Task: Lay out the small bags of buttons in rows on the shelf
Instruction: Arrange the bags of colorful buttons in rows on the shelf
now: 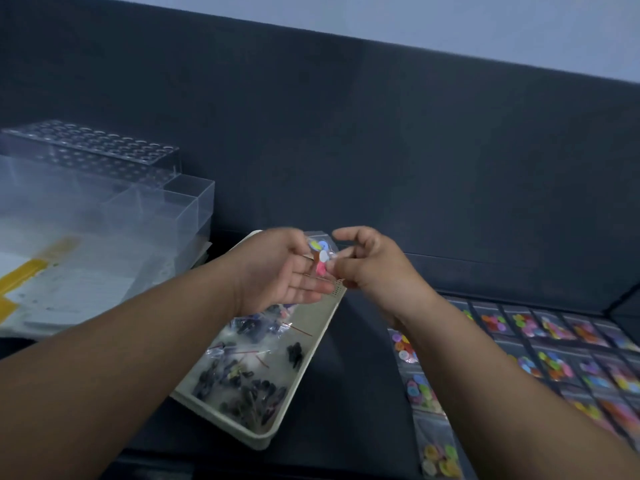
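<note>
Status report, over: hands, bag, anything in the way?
One bag pinched by left hand and right hand, above tray. Laid rows at right. Nothing seen in the way.

Bare shelf (360, 358) between tray (263, 441) and bag rows (561, 362), clear boxes (104, 209) left

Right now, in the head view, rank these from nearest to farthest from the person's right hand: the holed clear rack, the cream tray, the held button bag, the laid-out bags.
1. held button bag, at the right hand.
2. cream tray, just below, leftward.
3. laid-out bags, on the right.
4. holed clear rack, far left, at the back.
</note>
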Demonstrator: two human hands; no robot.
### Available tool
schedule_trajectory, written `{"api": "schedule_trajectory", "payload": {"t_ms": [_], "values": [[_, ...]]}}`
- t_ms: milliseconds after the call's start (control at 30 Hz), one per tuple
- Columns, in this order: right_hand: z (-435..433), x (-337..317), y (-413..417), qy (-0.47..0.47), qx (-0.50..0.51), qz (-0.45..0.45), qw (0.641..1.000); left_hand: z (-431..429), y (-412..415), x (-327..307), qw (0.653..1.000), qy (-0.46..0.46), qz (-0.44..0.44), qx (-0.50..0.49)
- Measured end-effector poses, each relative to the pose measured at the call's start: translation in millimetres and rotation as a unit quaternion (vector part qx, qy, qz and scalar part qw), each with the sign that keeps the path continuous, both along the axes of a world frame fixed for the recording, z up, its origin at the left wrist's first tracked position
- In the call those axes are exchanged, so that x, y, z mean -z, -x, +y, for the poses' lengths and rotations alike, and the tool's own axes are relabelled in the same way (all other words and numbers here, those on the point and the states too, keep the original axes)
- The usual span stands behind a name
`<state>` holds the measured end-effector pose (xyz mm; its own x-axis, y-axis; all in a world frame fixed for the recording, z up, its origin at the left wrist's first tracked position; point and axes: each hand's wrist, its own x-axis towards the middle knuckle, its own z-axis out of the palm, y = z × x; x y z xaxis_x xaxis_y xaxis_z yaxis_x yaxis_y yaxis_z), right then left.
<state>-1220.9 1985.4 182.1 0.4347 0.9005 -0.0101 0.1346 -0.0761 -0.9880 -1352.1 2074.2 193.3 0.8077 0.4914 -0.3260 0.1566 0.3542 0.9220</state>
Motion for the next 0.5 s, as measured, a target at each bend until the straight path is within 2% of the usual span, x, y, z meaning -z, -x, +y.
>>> {"api": "schedule_trajectory", "payload": {"t_ms": [67, 167, 333, 500], "values": [[-11.5, -2.7, -1.2, -0.022, 0.002, 0.004, 1.0, -9.4, -2.1, -3.9, 0.998, -0.051, 0.019, 0.017], [-29.1, -5.2, -5.4, -0.039, -0.013, 0.011, 0.999, -24.4, -9.5, -5.1, 0.991, -0.131, 0.029, -0.022], [-66.0, -9.3, -22.5, -0.012, -0.032, 0.019, 0.999, -58.6, -28.3, -5.3, 0.982, -0.171, 0.024, -0.08], [-126.6, -9.3, -59.4, 0.007, -0.028, 0.053, 0.998, -113.4, -68.8, -7.3, 0.973, -0.221, 0.02, -0.06]]}}
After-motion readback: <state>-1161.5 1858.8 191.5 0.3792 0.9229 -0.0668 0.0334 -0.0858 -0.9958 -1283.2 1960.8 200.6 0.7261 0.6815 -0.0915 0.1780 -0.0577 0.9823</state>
